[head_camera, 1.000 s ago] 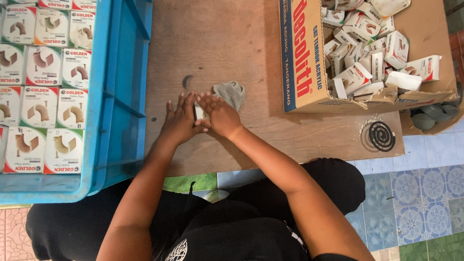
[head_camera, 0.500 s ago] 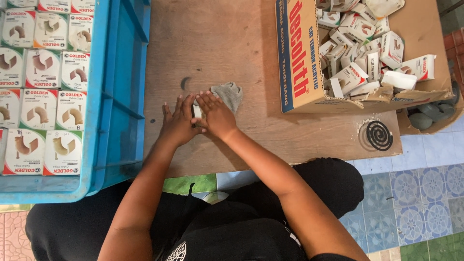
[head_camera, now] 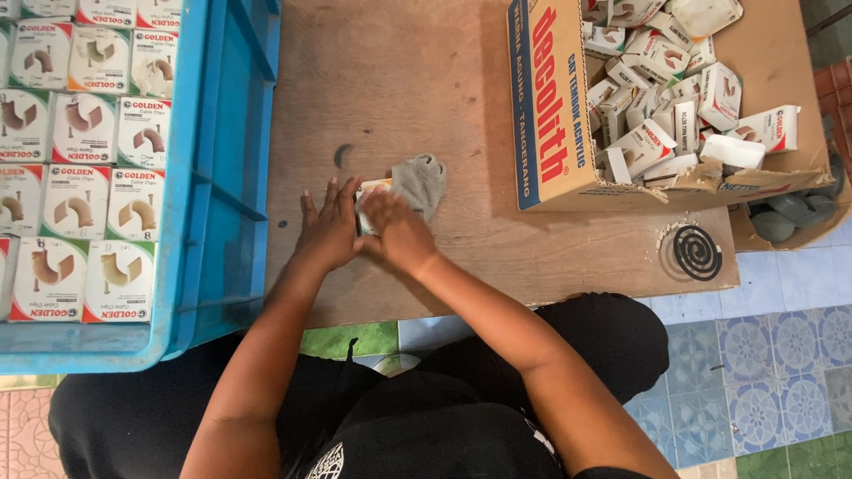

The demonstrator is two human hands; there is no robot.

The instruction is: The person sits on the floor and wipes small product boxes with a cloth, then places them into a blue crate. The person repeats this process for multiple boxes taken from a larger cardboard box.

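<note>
On wooden board [head_camera: 426, 80], between blue crate [head_camera: 226, 177] left and cardboard box [head_camera: 546, 106] right, clasped small white box [head_camera: 371, 197] with left hand [head_camera: 330, 232] and right hand [head_camera: 398, 232] beside grey cloth [head_camera: 422, 182]

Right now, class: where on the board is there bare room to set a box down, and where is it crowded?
Bare: the board between the crate and the carton. Crowded: around the hands and rag, and by the coil.

My left hand [head_camera: 330, 232] and right hand [head_camera: 397, 235] meet on the brown wooden board [head_camera: 426, 80] over a small white box [head_camera: 366, 197] — blue plastic crate [head_camera: 222, 177] left, open cardboard carton [head_camera: 550, 115] right, grey cloth [head_camera: 420, 180] just behind.
</note>
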